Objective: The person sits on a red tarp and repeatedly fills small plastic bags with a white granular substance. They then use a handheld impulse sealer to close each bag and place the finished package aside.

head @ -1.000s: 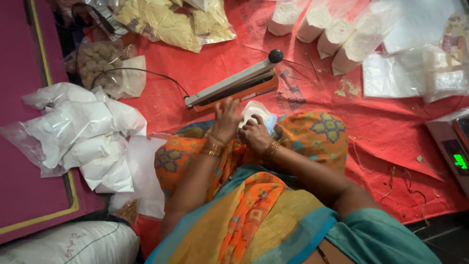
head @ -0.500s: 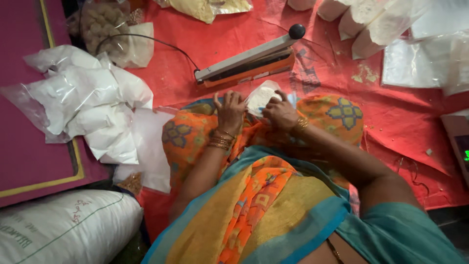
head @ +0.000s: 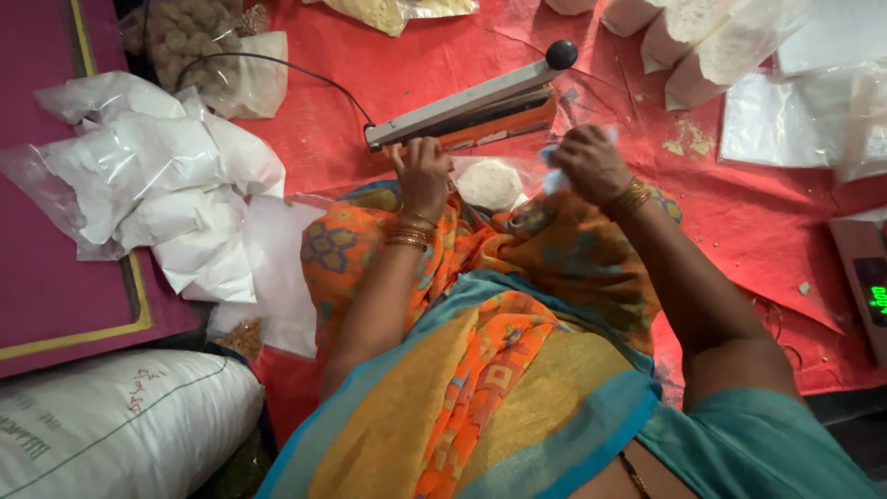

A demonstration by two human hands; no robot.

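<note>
A clear plastic bag of white powder (head: 490, 183) rests on my lap, its open top stretched toward a long grey and orange heat sealer (head: 462, 111) with a black knob on its arm. My left hand (head: 420, 171) grips the bag's left top corner, right against the sealer's front edge. At the bag's right top corner, my right hand (head: 591, 162) pinches the crumpled plastic. Bangles are on both wrists. The bag's lower part is hidden by the orange cloth on my lap.
A pile of filled white bags (head: 157, 185) lies at the left on a maroon mat (head: 55, 277). A big white sack (head: 111, 425) sits at bottom left. More filled bags (head: 702, 37) stand at top right, a scale with a green display (head: 868, 286) at the right edge.
My hands have spread apart and moved up to the sealer, pulling the bag's top wide. The view has shifted lower and closer.
</note>
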